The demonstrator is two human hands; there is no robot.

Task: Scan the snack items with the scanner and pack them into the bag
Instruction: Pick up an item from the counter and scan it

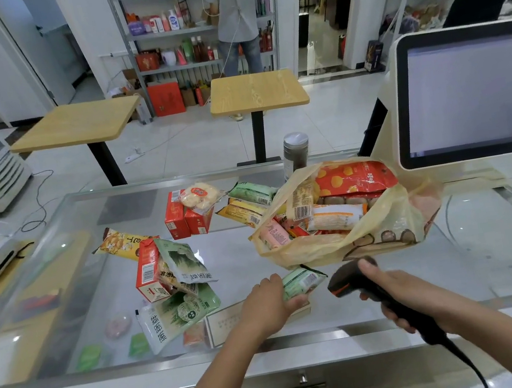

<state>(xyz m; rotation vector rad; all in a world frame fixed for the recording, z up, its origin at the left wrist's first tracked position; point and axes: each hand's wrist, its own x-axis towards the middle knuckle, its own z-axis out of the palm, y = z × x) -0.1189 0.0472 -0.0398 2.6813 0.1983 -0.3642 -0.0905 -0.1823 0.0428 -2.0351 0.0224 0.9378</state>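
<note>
Your work surface: glass counter top [462, 275], metal-framed. On it, left-centre: heap of snacks – red cartons [148, 271], green-white packets [180, 316], yellow popcorn packet [119, 242]. Farther back: pair of red boxes [185, 220] with rice cracker pack [198, 196] on top, green and yellow bars [249, 200] beside. Right-centre: open yellow plastic bag [384, 230], snacks inside. Grey-lidded jar [296, 154] at far edge. Monitor [473, 92] at right.

Head view, down over counter [304, 340]
</note>
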